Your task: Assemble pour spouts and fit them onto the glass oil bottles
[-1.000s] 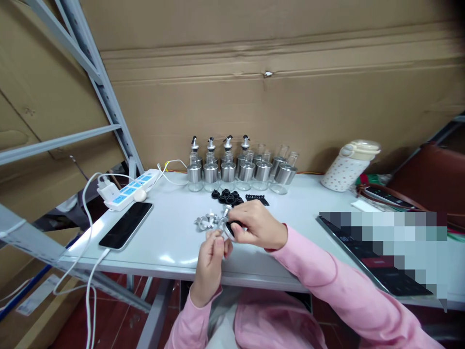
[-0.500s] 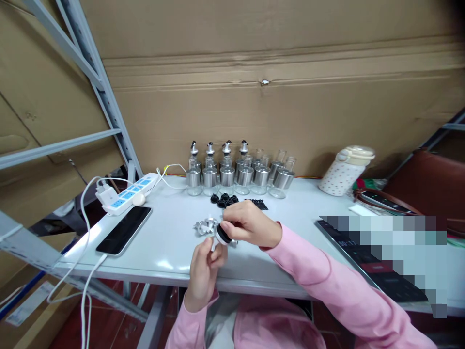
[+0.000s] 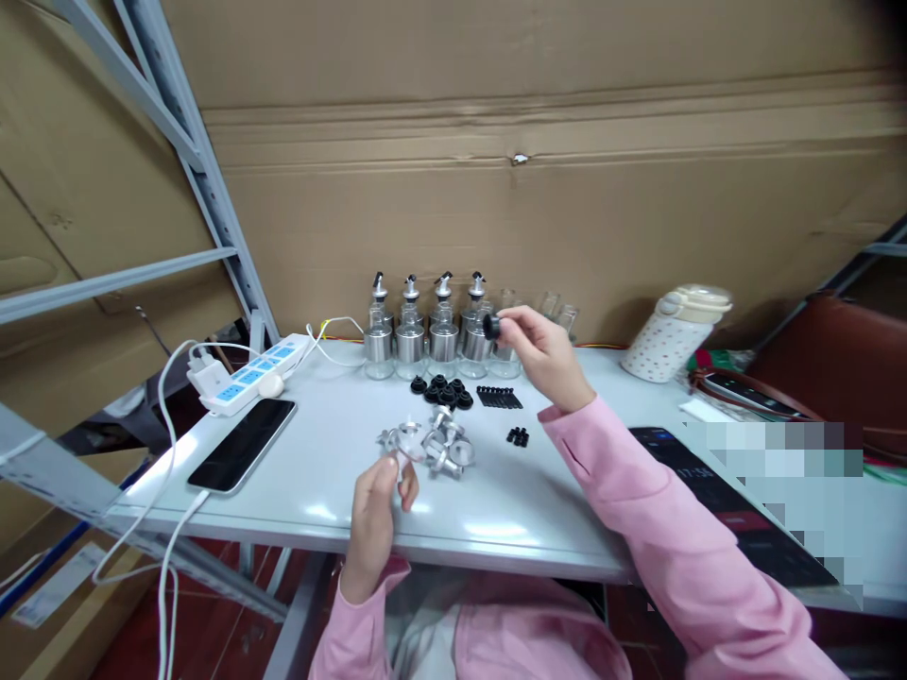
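Observation:
My right hand is raised in front of the glass bottles and pinches a small round black stopper between thumb and fingers. Low over the table's front part, my left hand has its fingertips curled together beside the pile of silver metal pieces; what it grips blends with the pile and I cannot make it out. Behind the pile lie several black stoppers. A row of thin black pieces and a cluster of small black bits lie to their right.
Glass bottles with steel bands stand at the back, some behind ones topped with spouts. A power strip and phone are at left. A dotted flask, brown bag and dark tablet are at right.
My right hand has moved up and away from my left, carrying the black stopper. My left hand has shifted slightly left. The metal pile and small black bits are now uncovered.

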`<state>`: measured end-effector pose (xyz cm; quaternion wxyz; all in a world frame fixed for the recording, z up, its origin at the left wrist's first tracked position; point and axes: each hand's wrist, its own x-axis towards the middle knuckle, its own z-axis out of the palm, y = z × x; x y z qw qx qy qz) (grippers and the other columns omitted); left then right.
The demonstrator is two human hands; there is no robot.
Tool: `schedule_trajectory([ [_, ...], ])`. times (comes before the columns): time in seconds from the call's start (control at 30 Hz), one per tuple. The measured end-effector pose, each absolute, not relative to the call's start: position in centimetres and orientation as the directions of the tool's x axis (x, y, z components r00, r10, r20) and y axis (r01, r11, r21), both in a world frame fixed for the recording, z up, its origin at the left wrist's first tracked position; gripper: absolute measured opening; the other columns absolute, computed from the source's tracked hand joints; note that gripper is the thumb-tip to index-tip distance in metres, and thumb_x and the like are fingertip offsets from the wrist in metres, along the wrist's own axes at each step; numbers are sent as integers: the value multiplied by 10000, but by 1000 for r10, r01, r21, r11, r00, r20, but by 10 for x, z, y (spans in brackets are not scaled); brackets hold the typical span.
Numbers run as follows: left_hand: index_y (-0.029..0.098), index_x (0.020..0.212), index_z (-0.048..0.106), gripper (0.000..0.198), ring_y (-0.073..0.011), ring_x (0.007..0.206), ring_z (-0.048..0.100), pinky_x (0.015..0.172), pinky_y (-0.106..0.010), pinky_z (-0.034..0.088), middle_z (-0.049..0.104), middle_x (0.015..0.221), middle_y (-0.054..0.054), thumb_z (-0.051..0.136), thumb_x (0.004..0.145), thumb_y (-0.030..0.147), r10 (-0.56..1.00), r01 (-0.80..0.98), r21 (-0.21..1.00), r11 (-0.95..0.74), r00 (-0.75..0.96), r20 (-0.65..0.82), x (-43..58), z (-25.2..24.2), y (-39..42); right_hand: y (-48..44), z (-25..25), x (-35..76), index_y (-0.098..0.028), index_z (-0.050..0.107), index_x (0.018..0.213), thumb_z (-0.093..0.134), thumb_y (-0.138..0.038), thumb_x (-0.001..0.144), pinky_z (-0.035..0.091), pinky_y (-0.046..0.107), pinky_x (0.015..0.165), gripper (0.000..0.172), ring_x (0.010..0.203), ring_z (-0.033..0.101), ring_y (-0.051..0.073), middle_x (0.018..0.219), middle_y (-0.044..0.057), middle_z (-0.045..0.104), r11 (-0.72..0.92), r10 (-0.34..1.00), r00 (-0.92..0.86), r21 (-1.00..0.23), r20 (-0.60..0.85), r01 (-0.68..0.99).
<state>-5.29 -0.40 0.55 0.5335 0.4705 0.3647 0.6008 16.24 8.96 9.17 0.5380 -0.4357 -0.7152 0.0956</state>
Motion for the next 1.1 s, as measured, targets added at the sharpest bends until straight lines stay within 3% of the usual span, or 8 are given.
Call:
schedule_trajectory([
  [0.1, 180, 565, 515, 398, -155, 629, 477, 698, -287, 351, 520, 572, -6, 498, 827, 478, 897, 238, 892, -384, -133, 421, -64, 3, 3, 111, 72, 171, -178, 597, 842, 577, -212, 757, 443, 305, 710, 94, 683, 557, 151, 833, 47, 608, 541, 771, -142, -521, 620, 660],
  [0.23, 177, 799, 641, 306, -186, 734, 558, 764, -315, 383, 641, 736, -36, 457, 855, 415, 815, 537, 758, -369, -204, 542, -75, -3, 14, 128, 43, 165, -171, 580, 852, 598, -74, 688, 435, 261, 655, 191, 630, 551, 130, 747, 12, 614, 413, 861, -157, -482, 485, 773],
  [0.47, 182, 1004, 662, 296, -175, 776, 596, 764, -296, 464, 678, 935, -69, 506, 853, 383, 815, 558, 756, -344, -222, 535, -85, -9, 19, 137, 28, 155, -158, 610, 804, 583, -37, 710, 441, 249, 689, 155, 711, 607, 153, 763, 43, 664, 345, 896, -181, -379, 405, 859],
  [0.67, 204, 1078, 643, 271, -189, 878, 603, 801, -304, 453, 672, 965, -60, 537, 851, 306, 828, 582, 725, -369, -149, 541, -83, -9, 20, 139, 20, 154, -153, 658, 933, 449, 2, 777, 460, 282, 839, 303, 897, 645, 177, 972, 89, 700, 417, 881, -282, -340, 381, 843],
  [0.83, 219, 1028, 654, 209, -197, 946, 602, 866, -332, 437, 674, 1010, -48, 555, 844, 230, 848, 625, 656, -424, 19, 530, -78, -7, 20, 136, 14, 158, -148, 615, 1082, 449, -51, 805, 479, 319, 846, 337, 873, 647, 185, 1009, 100, 688, 410, 883, -254, -388, 394, 826],
  [0.97, 207, 956, 660, 171, -199, 870, 591, 802, -333, 451, 669, 885, -33, 609, 795, 178, 855, 672, 612, -418, 62, 516, -77, -6, 20, 131, 16, 160, -152, 631, 1015, 522, -123, 776, 443, 370, 916, 264, 1016, 587, 229, 1108, 123, 625, 463, 817, -236, -355, 526, 813],
  [1.03, 207, 927, 656, 166, -196, 833, 577, 777, -330, 447, 646, 812, -18, 627, 774, 149, 855, 679, 590, -437, 110, 507, -76, -5, 20, 125, 23, 160, -147, 640, 948, 512, -150, 783, 449, 357, 886, 209, 980, 583, 222, 1070, 128, 612, 474, 803, -229, -356, 550, 805],
  [1.1, 209, 913, 647, 176, -197, 847, 563, 779, -330, 445, 628, 811, -13, 632, 761, 123, 855, 674, 577, -462, 167, 490, -75, -6, 19, 118, 33, 161, -148, 636, 869, 482, -171, 803, 469, 316, 776, 169, 808, 593, 177, 928, 99, 626, 472, 837, -253, -405, 485, 783],
])
